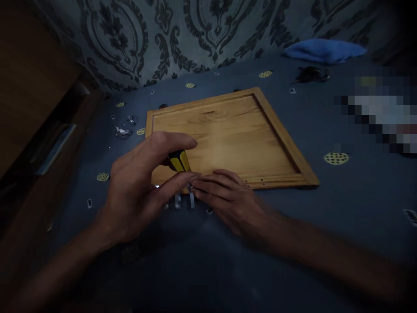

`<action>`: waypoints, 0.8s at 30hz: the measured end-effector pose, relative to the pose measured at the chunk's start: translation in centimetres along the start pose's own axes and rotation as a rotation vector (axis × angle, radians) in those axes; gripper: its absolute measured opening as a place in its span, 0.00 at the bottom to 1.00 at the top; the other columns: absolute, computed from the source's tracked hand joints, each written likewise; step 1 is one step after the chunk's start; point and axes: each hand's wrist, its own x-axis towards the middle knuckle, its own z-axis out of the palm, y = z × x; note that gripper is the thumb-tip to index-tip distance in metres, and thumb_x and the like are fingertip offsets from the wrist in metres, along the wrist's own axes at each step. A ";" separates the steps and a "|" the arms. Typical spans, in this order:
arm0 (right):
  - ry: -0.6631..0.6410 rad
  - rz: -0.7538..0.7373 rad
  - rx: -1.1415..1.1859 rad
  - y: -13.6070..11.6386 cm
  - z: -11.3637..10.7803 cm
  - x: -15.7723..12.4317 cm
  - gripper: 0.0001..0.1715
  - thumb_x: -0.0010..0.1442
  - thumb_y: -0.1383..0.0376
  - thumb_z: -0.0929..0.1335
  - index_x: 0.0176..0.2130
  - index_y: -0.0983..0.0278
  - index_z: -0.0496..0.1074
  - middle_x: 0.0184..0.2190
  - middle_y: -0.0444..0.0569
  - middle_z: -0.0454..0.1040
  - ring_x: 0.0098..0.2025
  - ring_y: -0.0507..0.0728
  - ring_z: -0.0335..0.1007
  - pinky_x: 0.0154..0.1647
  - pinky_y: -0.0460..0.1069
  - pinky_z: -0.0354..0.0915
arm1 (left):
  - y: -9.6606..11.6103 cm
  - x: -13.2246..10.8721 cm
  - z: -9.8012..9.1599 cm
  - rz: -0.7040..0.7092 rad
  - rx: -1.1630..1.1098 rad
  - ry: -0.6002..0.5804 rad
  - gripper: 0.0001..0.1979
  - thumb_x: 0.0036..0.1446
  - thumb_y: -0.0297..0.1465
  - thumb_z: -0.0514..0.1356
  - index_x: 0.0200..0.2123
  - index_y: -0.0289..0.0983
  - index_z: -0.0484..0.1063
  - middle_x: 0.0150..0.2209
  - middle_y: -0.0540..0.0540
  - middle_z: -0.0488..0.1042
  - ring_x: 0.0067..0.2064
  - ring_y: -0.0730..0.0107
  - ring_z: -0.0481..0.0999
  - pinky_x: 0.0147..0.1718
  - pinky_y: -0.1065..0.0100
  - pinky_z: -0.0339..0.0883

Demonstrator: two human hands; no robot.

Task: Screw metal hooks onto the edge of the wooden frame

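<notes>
My left hand [137,187] curls around a screwdriver [180,161] with a yellow-and-black handle; its shaft and tip are hidden. The thumb and forefinger stand apart on either side of the handle. At the near edge of a framed wooden board [221,139], my right hand [231,195] has its fingers together, the fingertips pressed at a small metal hook [191,199]. Beside it another silver hook [177,200] hangs over the same edge, partly covered by my left hand. Small dark holes [262,181] dot the near rail to the right of my fingers.
Loose metal pieces [123,132] lie left of the board on the blue patterned cloth [365,195]. A blue cloth [325,51] and a dark object [311,74] lie at the back right, by the patterned wall covering [215,30]. Wooden furniture [32,87] borders the left.
</notes>
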 end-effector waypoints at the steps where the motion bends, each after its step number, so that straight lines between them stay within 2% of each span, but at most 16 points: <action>1: -0.004 0.003 -0.003 0.0 0.0 0.0 0.25 0.65 0.74 0.63 0.60 0.67 0.72 0.57 0.56 0.78 0.61 0.61 0.71 0.64 0.62 0.63 | 0.0 0.0 0.0 -0.012 -0.018 -0.017 0.21 0.64 0.26 0.66 0.56 0.53 0.70 0.50 0.57 0.79 0.51 0.65 0.80 0.52 0.59 0.79; 5: -0.014 0.006 -0.015 -0.1 -0.2 0.2 0.25 0.66 0.74 0.62 0.59 0.67 0.72 0.58 0.55 0.78 0.61 0.61 0.72 0.63 0.62 0.63 | 0.1 0.1 -0.2 0.002 -0.129 -0.036 0.26 0.62 0.21 0.67 0.59 0.49 0.70 0.56 0.56 0.77 0.49 0.70 0.81 0.51 0.64 0.80; 9: 0.007 -0.002 -0.018 -0.2 -0.3 0.2 0.23 0.67 0.74 0.61 0.59 0.69 0.72 0.56 0.56 0.79 0.59 0.61 0.72 0.62 0.61 0.64 | 0.2 0.3 -0.6 -0.030 -0.147 -0.020 0.23 0.62 0.20 0.66 0.57 0.44 0.72 0.49 0.53 0.78 0.47 0.73 0.80 0.49 0.70 0.78; 11: 0.002 0.004 -0.012 -0.1 -0.2 0.1 0.22 0.69 0.74 0.61 0.59 0.69 0.72 0.56 0.56 0.79 0.60 0.60 0.72 0.63 0.61 0.63 | 0.4 0.4 -1.0 -0.030 -0.130 0.067 0.23 0.61 0.21 0.67 0.57 0.44 0.73 0.46 0.52 0.77 0.47 0.70 0.80 0.48 0.69 0.79; 14: 0.000 0.013 0.003 0.0 0.1 -0.1 0.22 0.71 0.73 0.60 0.60 0.68 0.71 0.58 0.54 0.78 0.61 0.59 0.71 0.65 0.60 0.61 | 0.7 0.7 -1.7 -0.029 -0.121 0.183 0.23 0.59 0.23 0.67 0.56 0.46 0.74 0.47 0.50 0.75 0.45 0.66 0.80 0.45 0.65 0.81; 19: -0.019 0.029 0.014 0.0 0.0 0.0 0.24 0.69 0.73 0.62 0.61 0.65 0.70 0.58 0.53 0.78 0.61 0.59 0.71 0.65 0.60 0.61 | 0.7 0.5 -1.4 -0.032 -0.063 0.114 0.20 0.60 0.23 0.68 0.54 0.44 0.75 0.43 0.50 0.77 0.44 0.68 0.81 0.44 0.68 0.82; 24: -0.029 0.023 0.018 -0.1 -0.4 0.2 0.28 0.65 0.74 0.62 0.62 0.65 0.71 0.58 0.55 0.78 0.61 0.61 0.71 0.63 0.62 0.63 | 0.5 0.1 -0.5 -0.047 -0.054 0.071 0.21 0.60 0.24 0.67 0.55 0.46 0.74 0.46 0.51 0.78 0.46 0.66 0.81 0.45 0.65 0.82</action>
